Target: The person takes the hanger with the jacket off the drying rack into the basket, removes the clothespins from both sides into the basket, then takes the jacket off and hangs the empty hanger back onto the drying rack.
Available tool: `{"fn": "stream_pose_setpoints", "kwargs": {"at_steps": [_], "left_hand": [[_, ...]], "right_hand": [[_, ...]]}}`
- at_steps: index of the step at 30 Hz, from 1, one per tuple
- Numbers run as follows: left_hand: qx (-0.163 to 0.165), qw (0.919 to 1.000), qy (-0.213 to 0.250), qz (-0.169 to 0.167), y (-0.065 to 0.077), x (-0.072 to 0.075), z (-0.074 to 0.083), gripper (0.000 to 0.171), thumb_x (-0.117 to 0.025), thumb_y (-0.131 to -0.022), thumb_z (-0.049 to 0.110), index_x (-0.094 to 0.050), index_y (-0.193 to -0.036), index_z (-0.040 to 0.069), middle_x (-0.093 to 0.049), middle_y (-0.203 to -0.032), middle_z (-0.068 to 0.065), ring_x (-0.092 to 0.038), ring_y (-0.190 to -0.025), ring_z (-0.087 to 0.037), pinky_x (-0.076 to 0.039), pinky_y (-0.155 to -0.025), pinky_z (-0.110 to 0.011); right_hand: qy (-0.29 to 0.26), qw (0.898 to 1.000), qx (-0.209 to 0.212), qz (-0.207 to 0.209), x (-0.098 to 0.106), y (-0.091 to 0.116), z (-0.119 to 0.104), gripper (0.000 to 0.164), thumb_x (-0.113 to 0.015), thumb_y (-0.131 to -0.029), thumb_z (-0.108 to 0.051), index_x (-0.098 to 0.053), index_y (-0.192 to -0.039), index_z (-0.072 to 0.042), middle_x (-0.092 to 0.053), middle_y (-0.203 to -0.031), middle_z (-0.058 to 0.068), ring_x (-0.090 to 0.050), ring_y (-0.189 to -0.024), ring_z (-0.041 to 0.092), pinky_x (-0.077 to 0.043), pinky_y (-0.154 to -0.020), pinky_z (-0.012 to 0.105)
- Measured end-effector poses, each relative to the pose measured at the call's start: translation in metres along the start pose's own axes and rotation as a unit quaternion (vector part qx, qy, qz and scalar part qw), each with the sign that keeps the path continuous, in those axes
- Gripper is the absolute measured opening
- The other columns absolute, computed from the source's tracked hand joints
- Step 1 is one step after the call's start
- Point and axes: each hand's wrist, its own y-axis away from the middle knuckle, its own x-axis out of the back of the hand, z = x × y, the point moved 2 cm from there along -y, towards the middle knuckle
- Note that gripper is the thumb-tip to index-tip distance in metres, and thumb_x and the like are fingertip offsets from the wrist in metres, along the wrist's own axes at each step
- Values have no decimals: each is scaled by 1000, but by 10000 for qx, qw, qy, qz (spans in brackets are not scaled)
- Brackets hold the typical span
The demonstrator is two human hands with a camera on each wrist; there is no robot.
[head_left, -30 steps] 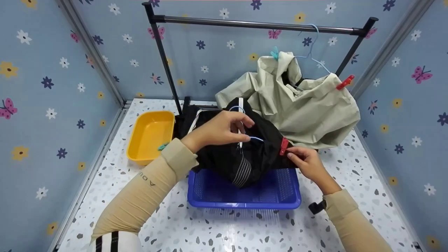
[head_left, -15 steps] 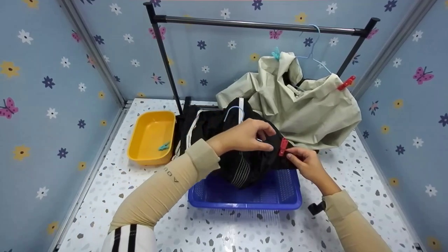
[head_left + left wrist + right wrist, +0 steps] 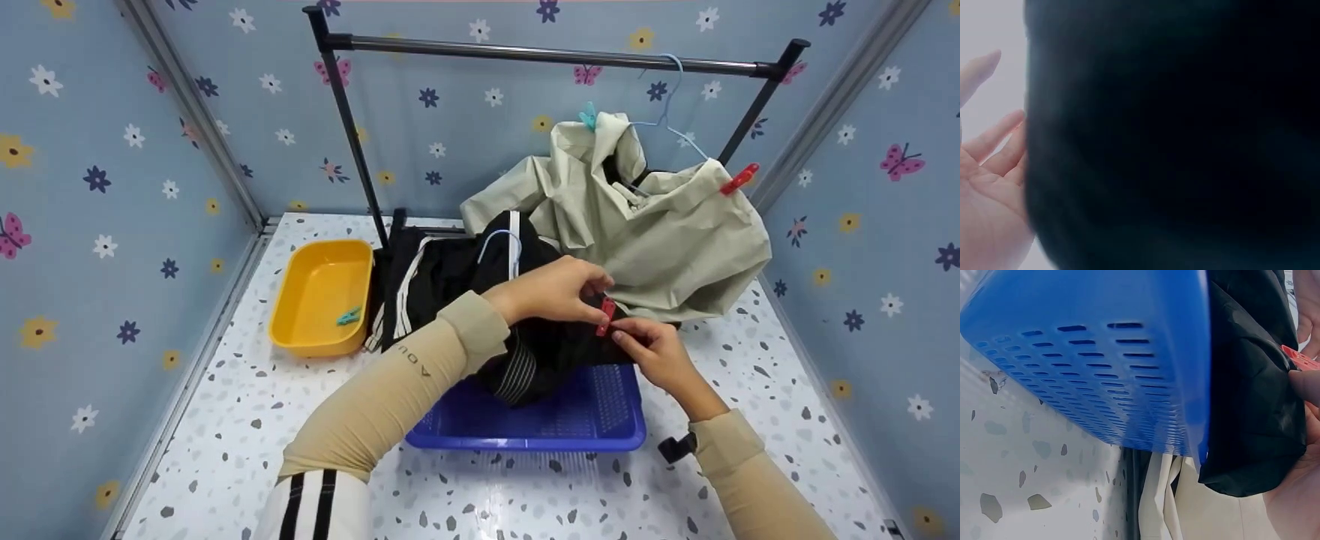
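A black garment [image 3: 450, 277] with white stripes lies heaped over a blue basket [image 3: 525, 442], a light-blue hanger [image 3: 495, 238] hooking out of it. At its right edge is a red clothespin [image 3: 606, 315]. My right hand [image 3: 664, 360] pinches the garment's edge beside the clothespin; in the right wrist view the thumb [image 3: 1304, 385] presses the black cloth right by the clothespin [image 3: 1300, 358]. My left hand [image 3: 555, 291] reaches over the garment, thumb tip at the clothespin and fingers apart. Dark cloth [image 3: 1174, 135] fills most of the left wrist view.
A black rack [image 3: 525, 52] stands behind. From it hangs a beige jacket [image 3: 675, 240] on a blue hanger [image 3: 666, 112], with a teal clothespin [image 3: 589, 116] and a red one at its shoulders. A yellow tray [image 3: 319, 292] at left holds a teal clothespin [image 3: 349, 316].
My left hand has moved right across the black garment from the hanger to the red clothespin. My right hand has stayed at the garment's edge.
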Motion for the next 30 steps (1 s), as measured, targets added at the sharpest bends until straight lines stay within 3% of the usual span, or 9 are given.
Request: {"fn": "stream_pose_setpoints", "kwargs": {"at_steps": [6,10,14,19,30], "left_hand": [[215,9988,-415,-137,-11,-4,-1,49,-84,-97,27,-72,-135,-1,-79,-126,-13,-75,-116,-23,-57,-106,-34],[323,9961,-777,-260,-15,-8,-2,40,-83,-97,35,-78,-120,4,-82,-112,-7,-73,-101,-18,-57,-97,-31],[303,9974,-589,-299,-17,-12,-5,29,-83,-98,34,-81,-108,6,-84,-104,-3,-73,-94,-12,-56,-89,-26],[132,9995,-224,-191,-19,-16,-7,24,-82,-99,27,-81,-109,5,-84,-105,-5,-76,-97,-13,-56,-89,-22],[-308,9995,17,111,-19,-19,-9,17,-86,-94,19,-81,-99,3,-83,-93,-8,-68,-80,-6,-52,-77,-18]], "right_hand": [[-33,9997,230,-26,-1,0,-1,14,-70,-96,14,-79,-105,9,-82,-97,15,-70,-96,-6,-53,-85,9],[-76,9993,348,-68,-1,1,0,16,-69,-96,14,-79,-107,9,-81,-99,22,-71,-99,-5,-54,-86,10],[-76,9994,321,-67,-1,2,2,16,-69,-96,14,-79,-107,9,-81,-99,21,-70,-99,-5,-54,-86,10],[-67,9993,359,-51,-1,2,4,17,-70,-95,16,-79,-107,10,-82,-99,16,-70,-101,-6,-54,-88,10],[-139,9996,212,-113,0,4,5,15,-69,-96,15,-79,-107,10,-81,-100,21,-72,-100,-5,-55,-88,11]]}}
